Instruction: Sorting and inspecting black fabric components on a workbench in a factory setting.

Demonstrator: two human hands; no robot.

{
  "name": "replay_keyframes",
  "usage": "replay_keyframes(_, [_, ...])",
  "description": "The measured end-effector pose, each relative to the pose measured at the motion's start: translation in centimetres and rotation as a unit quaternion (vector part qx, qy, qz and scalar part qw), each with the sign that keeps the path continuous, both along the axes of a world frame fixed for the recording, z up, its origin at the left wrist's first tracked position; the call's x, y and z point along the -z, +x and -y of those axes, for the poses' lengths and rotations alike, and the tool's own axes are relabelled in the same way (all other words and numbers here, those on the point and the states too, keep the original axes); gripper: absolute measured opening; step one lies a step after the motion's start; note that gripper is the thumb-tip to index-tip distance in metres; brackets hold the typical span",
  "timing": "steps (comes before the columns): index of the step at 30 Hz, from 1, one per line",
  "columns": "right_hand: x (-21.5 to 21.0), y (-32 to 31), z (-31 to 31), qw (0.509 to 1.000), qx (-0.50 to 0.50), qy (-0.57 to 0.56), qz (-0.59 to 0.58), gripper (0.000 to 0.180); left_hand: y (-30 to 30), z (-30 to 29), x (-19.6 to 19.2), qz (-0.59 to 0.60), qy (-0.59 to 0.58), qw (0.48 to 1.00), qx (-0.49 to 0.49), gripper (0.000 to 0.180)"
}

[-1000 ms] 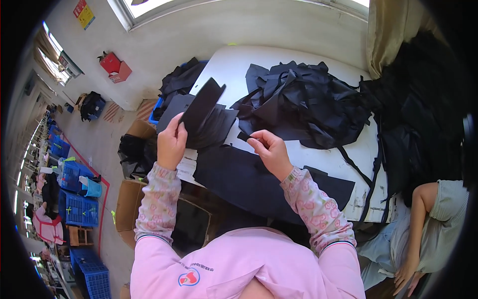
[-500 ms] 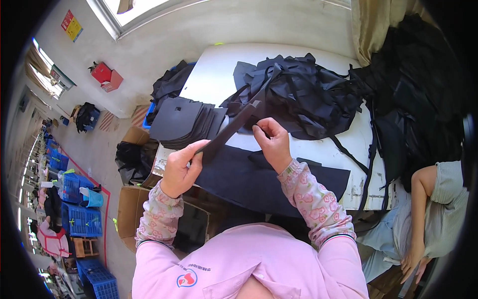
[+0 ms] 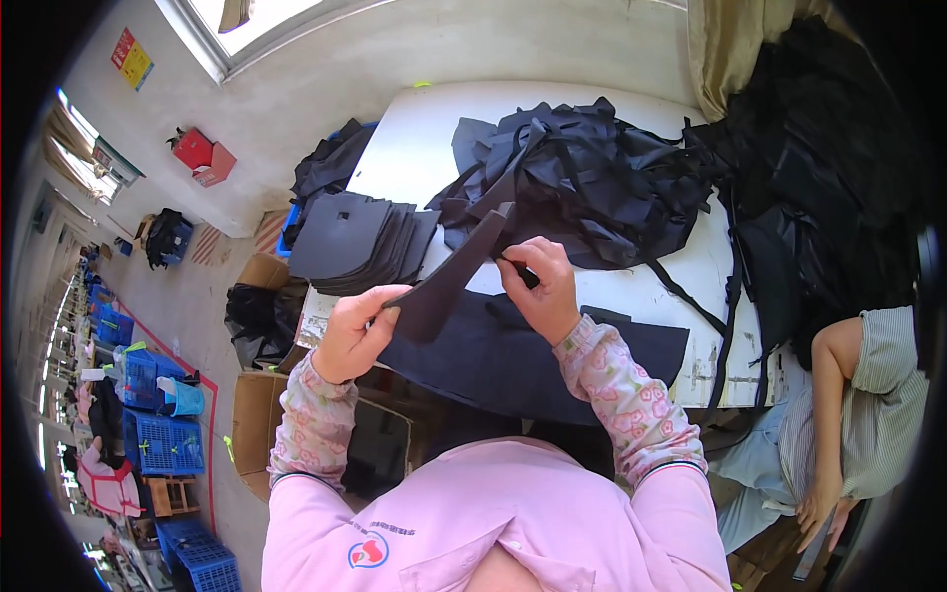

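My left hand (image 3: pixel 355 331) pinches the near-left edge of a thin black panel (image 3: pixel 441 294) between thumb and fingers. The panel is held tilted above the table, seen partly edge-on. My right hand (image 3: pixel 541 286) is closed in a pinch at the panel's right side, on a dark bit that looks like part of it. Beneath my hands lies a wide flat piece of black fabric (image 3: pixel 631 352) along the table's near edge. To the left sits a stack of black panels (image 3: pixel 335 237), the top one with a small square hole. Beyond the hands rises a heap of black fabric pieces with straps (image 3: pixel 612 187).
Everything rests on a white table (image 3: pixel 395 128) against a wall. Black material (image 3: pixel 819 168) hangs at the right, near a seated person (image 3: pixel 838 424) in a striped top. Cardboard boxes (image 3: pixel 254 419) stand at the left, with blue crates (image 3: pixel 168 441) farther along the floor.
The held panel has turned, so more of its broad face shows near my left hand. Both hands keep their pinch. A light strip now shows by the seated person's hands.
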State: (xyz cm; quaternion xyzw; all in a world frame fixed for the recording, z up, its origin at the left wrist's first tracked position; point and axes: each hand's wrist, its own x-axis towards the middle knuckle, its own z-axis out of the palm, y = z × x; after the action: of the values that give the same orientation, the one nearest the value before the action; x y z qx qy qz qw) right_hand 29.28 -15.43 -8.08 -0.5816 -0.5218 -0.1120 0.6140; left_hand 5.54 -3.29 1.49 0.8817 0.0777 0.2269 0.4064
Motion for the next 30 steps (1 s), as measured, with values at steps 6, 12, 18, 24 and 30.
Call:
replay_keyframes(6, [0.6,0.0,0.3,0.969,-0.128,-0.038,-0.210,0.011,0.4,-0.2,-0.2,-0.026,0.035,0.987,0.155,0.033])
replay_keyframes(12, [0.2,0.0,0.7,0.947,-0.223,-0.059,-0.224,0.011,3.8,1.5,3.2,0.005,-0.123,0.992,0.037,0.052])
replay_keyframes(18, [-0.7,1.4,2.7,0.811,-0.402,-0.198,-0.376,0.023,7.9,3.0,5.7,0.129,0.065,0.987,-0.071,0.021])
replay_keyframes(24, [-5.8,3.2,5.6,0.729,-0.491,-0.370,-0.300,0.056,9.0,2.8,5.0,0.129,0.250,0.959,-0.042,0.017])
replay_keyframes(30, [-6.6,4.6,7.0,0.712,-0.434,-0.394,-0.385,0.056,8.7,2.7,4.7,0.088,0.187,0.977,-0.048,0.020])
